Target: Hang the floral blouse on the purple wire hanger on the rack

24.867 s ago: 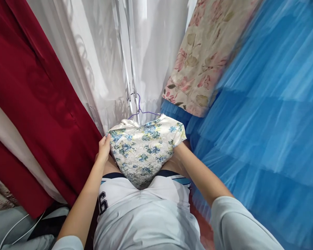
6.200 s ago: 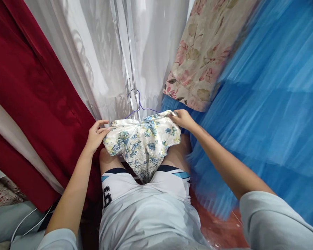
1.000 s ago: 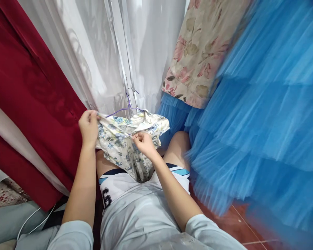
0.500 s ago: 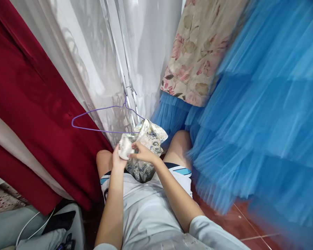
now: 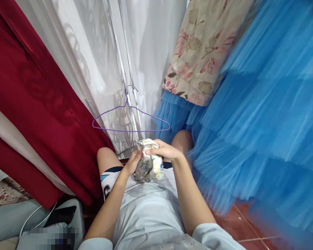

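Between my two hands is a bunched-up floral garment (image 5: 153,166), white with blue, yellow and grey print, held just above my lap. My left hand (image 5: 133,162) grips its left side, fingers pressed into the cloth. On the upper right, my right hand (image 5: 165,149) is closed on it, thumb across the front and fingers behind. A purple wire hanger (image 5: 130,131) hangs bare by its hook from a white metal stand (image 5: 125,66), just beyond the garment.
Dark red cloth (image 5: 31,93) and white curtains (image 5: 78,45) hang at the left. To the right hang a floral-print cloth (image 5: 190,66) and a layered blue tulle skirt (image 5: 250,114). A phone (image 5: 61,215) with a white cable lies on a grey seat (image 5: 79,222) at lower left.
The floral garment has come off the hanger's right end and is now bunched up nearer my body. My right hand has moved right; the hanger hangs level, shifted right.
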{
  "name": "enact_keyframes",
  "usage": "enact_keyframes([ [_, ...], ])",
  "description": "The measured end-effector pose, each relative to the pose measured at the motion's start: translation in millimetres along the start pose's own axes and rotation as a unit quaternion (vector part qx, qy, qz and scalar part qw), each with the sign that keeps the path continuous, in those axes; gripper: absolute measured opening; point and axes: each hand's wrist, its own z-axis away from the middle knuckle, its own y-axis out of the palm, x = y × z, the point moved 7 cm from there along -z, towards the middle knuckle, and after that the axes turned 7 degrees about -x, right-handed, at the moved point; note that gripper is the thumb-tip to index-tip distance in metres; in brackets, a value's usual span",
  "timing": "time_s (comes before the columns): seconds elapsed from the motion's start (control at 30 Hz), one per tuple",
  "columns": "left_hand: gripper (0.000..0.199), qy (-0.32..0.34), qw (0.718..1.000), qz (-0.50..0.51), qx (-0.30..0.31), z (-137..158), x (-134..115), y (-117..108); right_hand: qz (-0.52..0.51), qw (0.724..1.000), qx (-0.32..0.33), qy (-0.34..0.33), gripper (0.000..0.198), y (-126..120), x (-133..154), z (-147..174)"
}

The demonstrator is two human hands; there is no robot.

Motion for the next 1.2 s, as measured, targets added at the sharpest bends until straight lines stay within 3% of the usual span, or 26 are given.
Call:
enact_keyframes([
  [0.1,0.045,-0.078,0.987,-0.027,0.139,22,15,9,-0.029,0.993,-0.109,-0.036,0.023,-33,14,12],
  [0.23,0.037,-0.066,0.97,-0.141,0.187,31,12,-26,-0.014,0.972,-0.215,-0.095,0.02,-71,21,24],
  [0.33,0.032,0.012,0.958,-0.239,0.157,19,2,-75,0.018,0.952,-0.263,-0.158,0.011,-89,26,30],
  [0.47,0.018,0.117,0.928,-0.351,0.055,0,-24,-136,0.046,0.911,-0.334,-0.238,0.005,-113,28,28],
  [0.6,0.009,0.186,0.908,-0.374,0.022,-6,-63,-149,0.016,0.859,-0.405,-0.313,0.018,-132,37,14],
  [0.7,0.012,0.233,0.896,-0.379,-0.002,-10,-86,-150,0.019,0.886,-0.361,-0.29,0.036,-123,45,-6],
  [0.83,0.012,0.246,0.881,-0.399,-0.067,-26,-89,-177,-0.016,0.94,-0.285,-0.185,0.032,-101,39,-25],
  [0.97,0.021,0.179,0.852,-0.488,-0.06,-52,-66,-209,-0.058,0.953,-0.266,-0.131,0.037,-87,32,-29],
  [1.07,0.029,0.113,0.82,-0.559,-0.043,-75,-47,-221,-0.055,0.959,-0.244,-0.135,0.035,-75,35,-31],
  [1.2,0.054,0.062,0.823,-0.553,-0.114,-112,-37,-229,-0.035,0.953,-0.259,-0.153,0.029,-67,39,-30],
])
